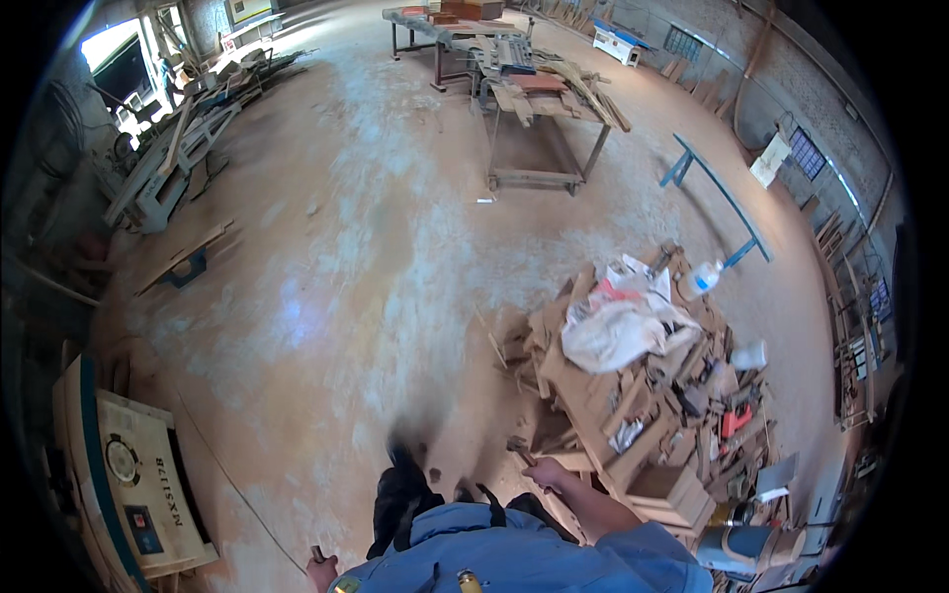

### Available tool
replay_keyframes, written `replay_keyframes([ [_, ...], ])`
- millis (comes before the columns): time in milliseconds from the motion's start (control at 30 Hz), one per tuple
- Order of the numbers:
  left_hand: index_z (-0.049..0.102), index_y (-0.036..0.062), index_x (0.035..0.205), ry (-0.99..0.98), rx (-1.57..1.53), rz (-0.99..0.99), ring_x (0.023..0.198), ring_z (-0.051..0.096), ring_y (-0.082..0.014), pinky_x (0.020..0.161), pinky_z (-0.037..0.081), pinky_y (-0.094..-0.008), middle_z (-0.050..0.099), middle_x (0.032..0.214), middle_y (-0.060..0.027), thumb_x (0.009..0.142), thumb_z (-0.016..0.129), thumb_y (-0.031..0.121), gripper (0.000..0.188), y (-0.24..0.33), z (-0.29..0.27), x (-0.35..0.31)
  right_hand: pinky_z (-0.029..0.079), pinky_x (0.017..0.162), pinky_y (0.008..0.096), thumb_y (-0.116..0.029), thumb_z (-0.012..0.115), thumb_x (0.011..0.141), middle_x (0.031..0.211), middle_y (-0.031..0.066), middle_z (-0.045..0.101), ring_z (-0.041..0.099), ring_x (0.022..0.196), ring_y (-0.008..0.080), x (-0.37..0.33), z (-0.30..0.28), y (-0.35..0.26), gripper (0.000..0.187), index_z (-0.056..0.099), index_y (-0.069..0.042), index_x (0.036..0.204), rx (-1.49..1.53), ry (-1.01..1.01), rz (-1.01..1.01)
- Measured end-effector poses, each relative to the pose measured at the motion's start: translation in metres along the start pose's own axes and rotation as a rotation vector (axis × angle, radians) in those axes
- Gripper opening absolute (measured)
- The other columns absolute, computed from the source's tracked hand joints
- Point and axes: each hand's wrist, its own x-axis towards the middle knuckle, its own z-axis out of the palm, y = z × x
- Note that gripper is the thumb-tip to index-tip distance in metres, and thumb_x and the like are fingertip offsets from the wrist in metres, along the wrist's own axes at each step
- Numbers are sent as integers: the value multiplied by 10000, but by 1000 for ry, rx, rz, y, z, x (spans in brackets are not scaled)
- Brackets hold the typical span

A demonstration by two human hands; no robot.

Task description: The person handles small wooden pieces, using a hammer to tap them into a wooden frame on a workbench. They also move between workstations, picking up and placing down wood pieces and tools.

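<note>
My right hand [546, 474] is closed round the handle of a hammer [518, 447], its head pointing forward beside the workbench. In my left hand [321, 573], low at the picture's lower edge, is a short dark stick-like tool [316, 553]; only its end shows, so its exact kind stays hidden. To my right stands a bench heaped with wood offcuts [618, 395] and small tools. A crumpled white sack [623, 331] lies on the heap, with a white bottle [701, 280] behind it. A red tool [735, 423] sits among the scraps at the right.
At my left is a cream and green machine [138, 484]; a thin cable [232, 479] runs along the floor near it. Ahead stand a wood-laden work table [539, 99] and a blue trestle [717, 188]. Boards and machine parts [178, 158] line the left wall.
</note>
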Motion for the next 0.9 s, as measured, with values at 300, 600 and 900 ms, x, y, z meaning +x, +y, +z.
replay_keyframes([
  [300, 664, -46, 972, -146, 137, 412, 812, 663, -389, 745, 498, -476, 666, 834, -246, 776, 720, 336, 433, 407, 42, 147, 364, 398, 332, -230, 676, 861, 578, 59, 538, 496, 451, 172, 101, -72, -212, 220, 629, -57, 734, 248, 72, 220],
  [600, 675, 1, 942, -365, -729, 864, 657, 551, -129, 582, 445, -285, 594, 752, -21, 796, 658, 43, 154, 934, 3, 182, 358, 393, 370, -207, 650, 894, 594, 81, 533, 495, 445, 209, 232, -151, -375, 234, 565, -58, 735, 511, 116, 385],
  [900, 643, 37, 976, -1554, -865, 1722, 896, 696, -434, 736, 593, -492, 679, 1031, -268, 892, 692, 215, 202, 1311, -5, 145, 370, 381, 361, -212, 695, 846, 589, 65, 512, 497, 451, 176, 429, -298, -568, 214, 598, -24, 816, 577, -32, 321],
])
